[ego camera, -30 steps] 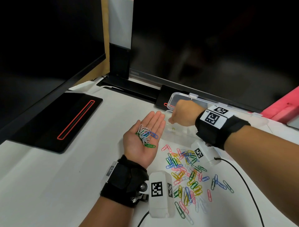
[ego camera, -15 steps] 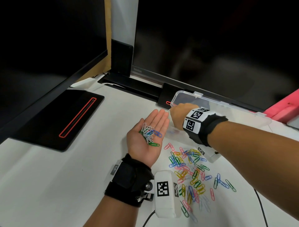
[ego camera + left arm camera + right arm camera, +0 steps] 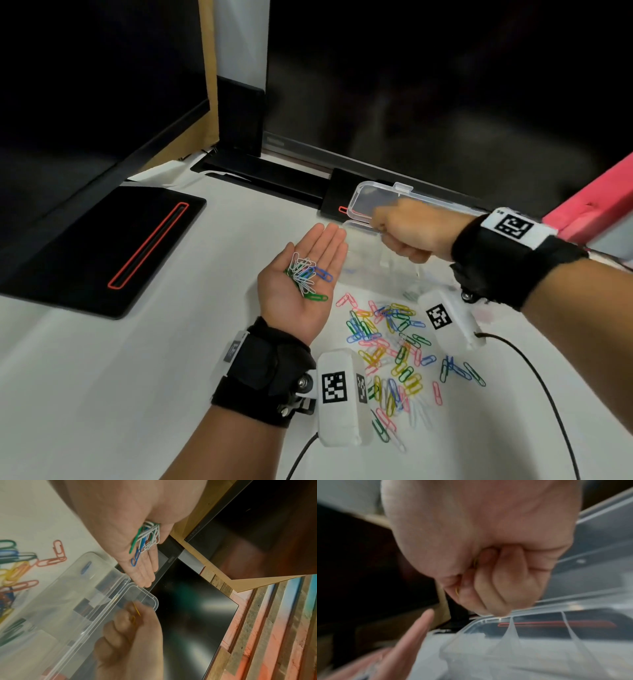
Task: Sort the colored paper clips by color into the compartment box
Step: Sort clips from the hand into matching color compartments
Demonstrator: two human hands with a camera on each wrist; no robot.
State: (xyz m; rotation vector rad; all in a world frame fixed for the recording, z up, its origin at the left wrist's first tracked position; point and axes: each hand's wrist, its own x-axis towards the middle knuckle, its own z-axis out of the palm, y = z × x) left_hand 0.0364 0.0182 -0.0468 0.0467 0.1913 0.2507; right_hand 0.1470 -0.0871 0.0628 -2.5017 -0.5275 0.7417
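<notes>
White desk (image 3: 144,359) under dark monitors (image 3: 428,85) leaves little room. The right hand (image 3: 407,233), curled on a yellow clip (image 3: 457,591), hovers over the clear compartment box (image 3: 72,599), whose raised lid (image 3: 373,198) stands just beyond its knuckles. Knocking that lid could shift the box. The left hand (image 3: 305,277), flat and palm-up beside it, cradles white, blue and green clips (image 3: 306,275); tilting would spill them. The loose pile (image 3: 394,353) lies below the right wrist.

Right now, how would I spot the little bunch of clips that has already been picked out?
Find the white table below the dark screens. The open left hand lies palm up there, and the bunch of clips rests on it, mostly white, unlike the loose pile of clips beside it.
</notes>
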